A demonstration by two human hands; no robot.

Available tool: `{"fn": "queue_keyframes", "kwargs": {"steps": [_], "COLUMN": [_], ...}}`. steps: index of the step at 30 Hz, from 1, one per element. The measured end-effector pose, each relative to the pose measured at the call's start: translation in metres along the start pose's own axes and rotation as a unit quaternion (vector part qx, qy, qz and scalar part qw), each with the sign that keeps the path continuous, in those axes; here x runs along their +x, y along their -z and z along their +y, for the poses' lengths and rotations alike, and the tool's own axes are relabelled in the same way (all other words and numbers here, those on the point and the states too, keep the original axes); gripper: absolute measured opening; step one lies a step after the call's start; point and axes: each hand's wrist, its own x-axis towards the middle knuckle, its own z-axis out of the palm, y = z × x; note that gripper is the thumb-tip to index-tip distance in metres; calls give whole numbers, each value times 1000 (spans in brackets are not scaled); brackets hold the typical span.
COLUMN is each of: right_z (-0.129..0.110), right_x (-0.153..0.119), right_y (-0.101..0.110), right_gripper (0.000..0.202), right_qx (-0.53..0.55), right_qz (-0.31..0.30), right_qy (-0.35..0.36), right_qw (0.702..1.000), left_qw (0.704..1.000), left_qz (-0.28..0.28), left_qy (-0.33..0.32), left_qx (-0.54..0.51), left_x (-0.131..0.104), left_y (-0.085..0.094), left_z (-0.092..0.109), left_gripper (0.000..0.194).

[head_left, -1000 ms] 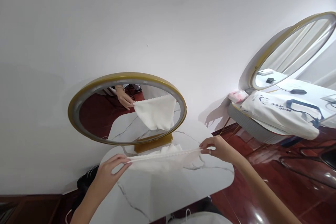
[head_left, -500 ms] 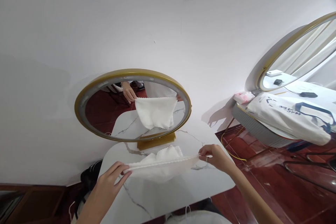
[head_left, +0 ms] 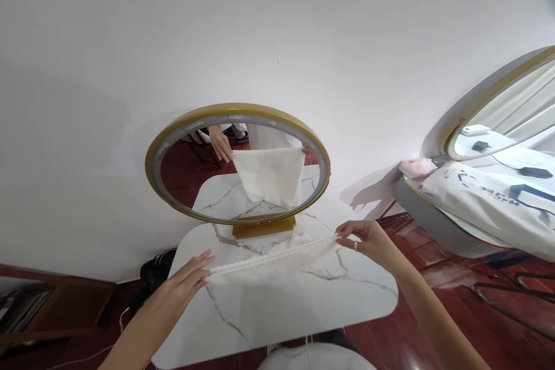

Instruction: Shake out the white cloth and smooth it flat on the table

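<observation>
A thin white cloth [head_left: 269, 263] with a scalloped edge is stretched between my two hands above the marbled white table [head_left: 277, 318]. My left hand [head_left: 188, 277] pinches its left corner, with the upper fingers extended. At the opposite corner, my right hand [head_left: 362, 239], a ring on one finger, grips the edge between thumb and fingers. The cloth's far part hangs down toward the tabletop. In the round gold-framed mirror [head_left: 236, 176], the hanging cloth and a hand show as reflections.
A second gold-rimmed mirror [head_left: 503, 110] stands on the right. Near it, a pink-and-white packet [head_left: 417, 167] and a printed white cloth bag [head_left: 489, 202] lie on another table. A black item [head_left: 158, 272] is beside the left table edge, and a white stool [head_left: 318, 356] is in front.
The right end of the cloth has risen a little, so its edge slants more. The fingers of my left hand have straightened. The camera view has shifted slightly left.
</observation>
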Motion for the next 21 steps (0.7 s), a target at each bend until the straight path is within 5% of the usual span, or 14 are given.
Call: {"fn": "queue_keyframes", "kwargs": {"steps": [3, 12, 17, 21], "right_z": [-16, -63, -82, -99], "right_x": [2, -5, -14, -35], "right_y": [10, 39, 51, 52], "right_gripper": [40, 33, 34, 32], "right_qx": [36, 65, 75, 53], "right_qz": [2, 0, 79, 220], "right_qy": [0, 19, 75, 60], "right_qw": [999, 998, 991, 972], "left_qw": [999, 993, 992, 988], "left_qz": [-39, -34, 98, 138], "left_qy": [-11, 40, 27, 19], "left_qx": [-28, -106, -75, -66], "left_x": [3, 28, 53, 55], "left_y": [7, 45, 60, 62], "left_z": [1, 32, 59, 82], "left_gripper": [26, 32, 31, 25]}}
